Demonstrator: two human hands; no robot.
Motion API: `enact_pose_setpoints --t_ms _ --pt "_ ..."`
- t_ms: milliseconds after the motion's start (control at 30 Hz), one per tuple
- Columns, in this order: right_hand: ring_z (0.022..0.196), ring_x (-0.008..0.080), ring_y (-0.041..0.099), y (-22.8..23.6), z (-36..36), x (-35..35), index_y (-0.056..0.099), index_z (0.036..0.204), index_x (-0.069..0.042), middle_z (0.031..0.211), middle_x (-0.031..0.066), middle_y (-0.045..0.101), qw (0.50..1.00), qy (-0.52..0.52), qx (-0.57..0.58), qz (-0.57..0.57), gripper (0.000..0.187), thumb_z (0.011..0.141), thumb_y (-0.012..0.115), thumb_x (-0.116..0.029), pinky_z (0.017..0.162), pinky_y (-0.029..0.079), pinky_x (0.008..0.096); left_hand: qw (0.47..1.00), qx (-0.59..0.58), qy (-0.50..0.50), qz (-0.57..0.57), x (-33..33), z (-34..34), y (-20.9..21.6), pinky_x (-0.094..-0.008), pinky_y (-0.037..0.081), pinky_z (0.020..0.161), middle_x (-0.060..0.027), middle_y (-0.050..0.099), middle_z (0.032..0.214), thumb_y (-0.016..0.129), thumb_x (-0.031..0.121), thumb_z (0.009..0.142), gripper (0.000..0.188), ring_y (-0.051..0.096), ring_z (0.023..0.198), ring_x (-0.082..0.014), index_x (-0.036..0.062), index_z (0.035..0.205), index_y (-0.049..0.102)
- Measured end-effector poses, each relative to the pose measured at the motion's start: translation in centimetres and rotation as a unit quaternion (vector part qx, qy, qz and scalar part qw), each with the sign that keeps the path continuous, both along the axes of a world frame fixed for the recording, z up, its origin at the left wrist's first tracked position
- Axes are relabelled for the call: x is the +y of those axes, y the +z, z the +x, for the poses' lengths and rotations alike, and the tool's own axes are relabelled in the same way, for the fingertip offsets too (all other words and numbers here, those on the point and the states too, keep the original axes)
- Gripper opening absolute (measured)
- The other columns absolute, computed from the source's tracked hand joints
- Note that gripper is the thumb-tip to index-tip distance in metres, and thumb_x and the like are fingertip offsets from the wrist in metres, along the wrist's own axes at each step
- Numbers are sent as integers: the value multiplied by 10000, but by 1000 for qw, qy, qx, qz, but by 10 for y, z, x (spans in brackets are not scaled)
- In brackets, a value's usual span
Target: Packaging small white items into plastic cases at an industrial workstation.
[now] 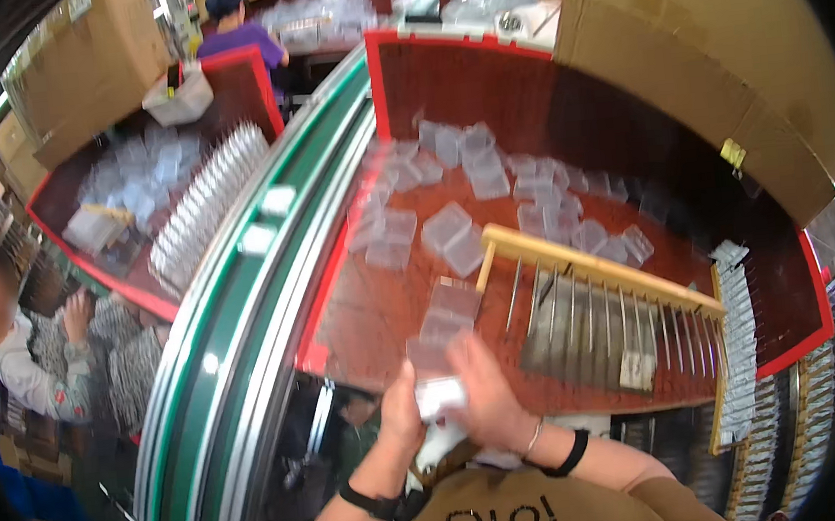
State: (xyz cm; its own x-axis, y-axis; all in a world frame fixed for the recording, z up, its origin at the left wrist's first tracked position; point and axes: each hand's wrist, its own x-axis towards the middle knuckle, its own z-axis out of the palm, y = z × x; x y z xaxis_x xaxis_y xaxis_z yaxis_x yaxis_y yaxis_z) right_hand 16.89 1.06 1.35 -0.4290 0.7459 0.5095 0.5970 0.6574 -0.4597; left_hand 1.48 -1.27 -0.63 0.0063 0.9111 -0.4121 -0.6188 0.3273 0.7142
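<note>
Just in front of my body, at the near edge of the red-brown table (pixel 344 333), my left hand (pixel 402 410) is closed around the side of a small, shiny white piece (pixel 441 397). On the other side of this piece, my right hand (pixel 490 391) is closed against it, its fingers slightly blurred. Glare hides what kind of piece it is. Right beyond my fingertips is a clear plastic box (pixel 429 354), with another clear piece (pixel 450 306) behind it; I cannot tell if they are joined.
Many clear plastic boxes (pixel 484 169) lie scattered farther back. A wooden rack (pixel 599 265) with metal rods stands at right, beside hanging silvery strips (pixel 736 330). A green conveyor (pixel 233 328) runs along the left. One person (pixel 34 348) sits beyond it; another (pixel 241 41) works farther off.
</note>
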Motion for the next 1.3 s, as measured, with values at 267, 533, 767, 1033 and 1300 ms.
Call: enact_pose_setpoints --t_ms 267,533,767,1033,1300 --pt "1079 373 548 31 -20 7 432 1302 8 1202 181 518 970 206 -13 -129 565 845 693 -197 951 452 399 982 -106 48 -148 4 -40 11 -431 500 877 -194 649 1072 256 765 883 925 635 978 -287 -69 1158 546" --pt "986 300 591 12 -33 -7 592 1143 -74 1042 117 621 979 158 52 -116 419 761 744 -154 814 484 411 999 -13 -18 26 -46 -62 17 -375 488 891 -74 566 1171 621 371 906 432 592 1023 -207 101 1232 534" --pt "954 330 579 21 -45 -10 558 1214 -63 1045 120 585 985 138 10 -104 517 728 733 -65 791 497 403 978 152 -23 142 -43 -64 9 -280 506 834 -32 565 1144 598 44 906 300 569 1007 -119 59 1193 513" --pt "945 328 577 18 -46 0 596 1084 -54 1037 112 582 980 155 41 -119 398 705 714 -22 763 495 393 957 222 -54 178 -37 -72 -1 -259 518 757 -37 599 973 612 0 888 279 603 862 -109 55 1146 520" --pt "901 287 556 19 -77 -11 547 1197 -98 1032 73 535 990 136 -30 -9 599 646 782 -101 780 463 393 939 293 135 120 -22 -75 -10 -215 464 626 -54 577 977 610 118 895 410 560 757 -86 64 1269 451"
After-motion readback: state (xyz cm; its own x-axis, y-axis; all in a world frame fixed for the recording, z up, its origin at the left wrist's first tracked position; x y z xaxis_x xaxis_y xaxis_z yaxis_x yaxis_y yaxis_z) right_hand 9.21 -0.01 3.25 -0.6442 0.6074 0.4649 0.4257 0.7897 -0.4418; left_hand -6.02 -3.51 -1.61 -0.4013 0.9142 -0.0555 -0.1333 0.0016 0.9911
